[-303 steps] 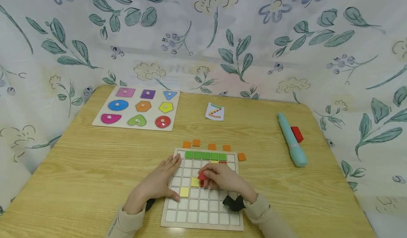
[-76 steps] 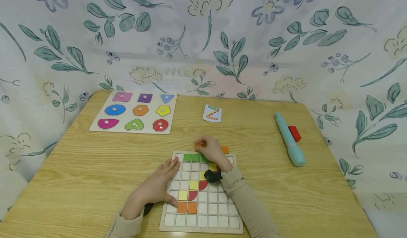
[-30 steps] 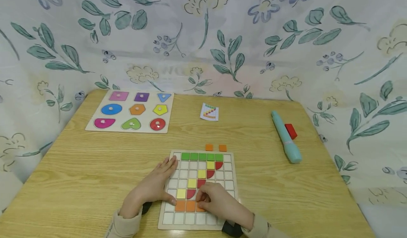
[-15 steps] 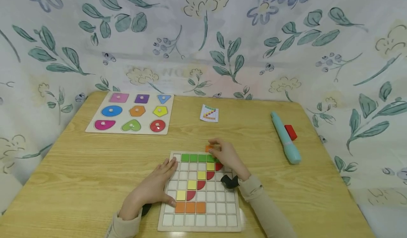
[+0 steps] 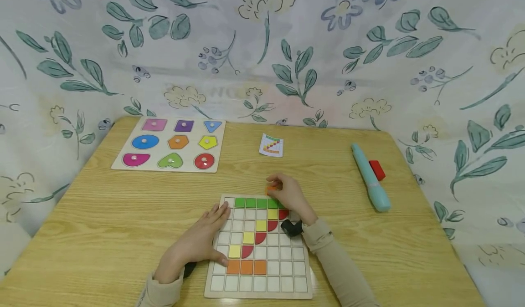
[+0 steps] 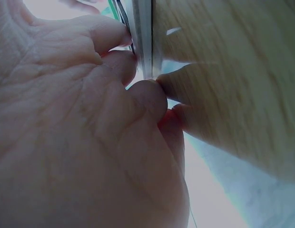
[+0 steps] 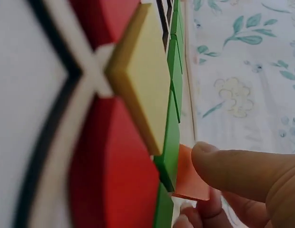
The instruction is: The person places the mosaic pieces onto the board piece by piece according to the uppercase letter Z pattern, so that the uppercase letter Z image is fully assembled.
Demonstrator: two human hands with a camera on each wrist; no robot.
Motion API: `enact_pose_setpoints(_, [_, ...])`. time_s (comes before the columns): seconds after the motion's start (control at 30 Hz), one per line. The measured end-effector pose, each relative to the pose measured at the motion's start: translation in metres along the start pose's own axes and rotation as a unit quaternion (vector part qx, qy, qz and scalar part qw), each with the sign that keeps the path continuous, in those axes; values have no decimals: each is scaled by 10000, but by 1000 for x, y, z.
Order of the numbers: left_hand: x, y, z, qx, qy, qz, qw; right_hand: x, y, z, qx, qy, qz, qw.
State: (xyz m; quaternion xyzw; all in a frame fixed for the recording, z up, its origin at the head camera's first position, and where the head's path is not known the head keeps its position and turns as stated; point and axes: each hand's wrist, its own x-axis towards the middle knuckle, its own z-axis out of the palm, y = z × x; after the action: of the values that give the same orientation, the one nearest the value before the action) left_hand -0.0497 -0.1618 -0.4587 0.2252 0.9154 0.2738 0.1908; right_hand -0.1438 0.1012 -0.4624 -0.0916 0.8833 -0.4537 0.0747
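A wooden grid board lies flat at the table's front. Five fingers of my left hand spread relaxed along its left edge, thumb and fingertips resting on the rim and nearby cells. Past the far edge, my right hand pinches an orange square tile between thumb and fingers. Green squares fill part of the board's far row. Yellow squares step diagonally beside red quarter-circle pieces. Three orange squares sit side by side in a nearer row. My right hand hides the area just behind it.
A small pattern card lies at the back middle. A knobbed shape puzzle stands at the back left. On the right lie a teal tapered object and a red block. Floral cloth hangs behind the table.
Red pieces and three orange squares have come onto the board, and fewer loose orange tiles lie behind it. My right hand has gone from the orange row to the far edge.
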Motion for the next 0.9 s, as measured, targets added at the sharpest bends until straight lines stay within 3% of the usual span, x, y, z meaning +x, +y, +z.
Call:
enact_pose_setpoints(0.2, [-2, 2, -3, -64, 49, 38, 10000, -3, 3, 0, 176, 24, -64, 9998])
enact_pose_setpoints(0.37, [-2, 2, -3, -90, 42, 28, 9999, -7, 3, -7, 778, 130, 80, 9969])
enact_pose_setpoints(0.53, [-2, 2, -3, -116, 52, 5, 9999, -18, 6, -17, 1513, -515, 303, 9867])
enact_pose_setpoints(0.77, [0, 1, 0, -41, -52, -45, 10000, -61, 10, -13, 1685, -1456, 583, 9732])
enact_pose_setpoints(0.9, [0, -1, 1, -60, -60, -27, 10000, -91, 8, -5, 1449, -1367, 408, 9791])
